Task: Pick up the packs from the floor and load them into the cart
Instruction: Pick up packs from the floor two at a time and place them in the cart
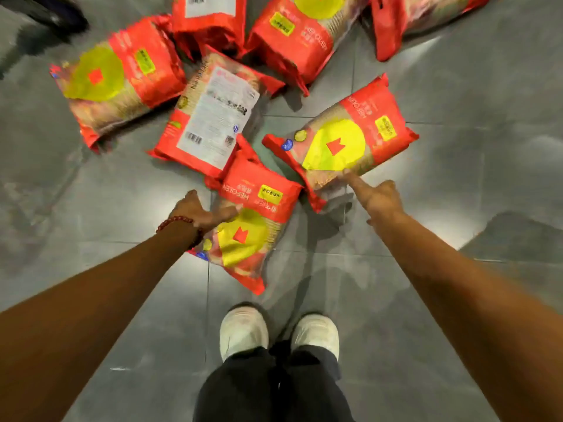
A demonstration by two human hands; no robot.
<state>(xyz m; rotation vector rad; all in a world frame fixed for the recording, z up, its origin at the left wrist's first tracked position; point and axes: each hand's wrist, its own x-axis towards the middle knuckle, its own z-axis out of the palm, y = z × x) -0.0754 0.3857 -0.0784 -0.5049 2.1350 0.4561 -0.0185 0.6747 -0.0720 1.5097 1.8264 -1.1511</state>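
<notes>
Several red packs with yellow circles lie scattered on the grey tiled floor. The nearest pack (248, 223) lies just ahead of my feet. My left hand (199, 210), with a bead bracelet at the wrist, rests on its left edge, thumb spread across the front. To the right lies another pack (341, 141). My right hand (376, 197) reaches to its near edge, fingertips touching the wrapper, fingers apart. A pack lying label side up (213, 123) sits between them, farther back. No cart is in view.
More packs lie farther off: one at the left (118, 77) and three along the top edge (210, 22), (300, 35), (405, 16). My white shoes (243, 330) stand close behind the nearest pack. A dark object (48, 10) sits at the top left.
</notes>
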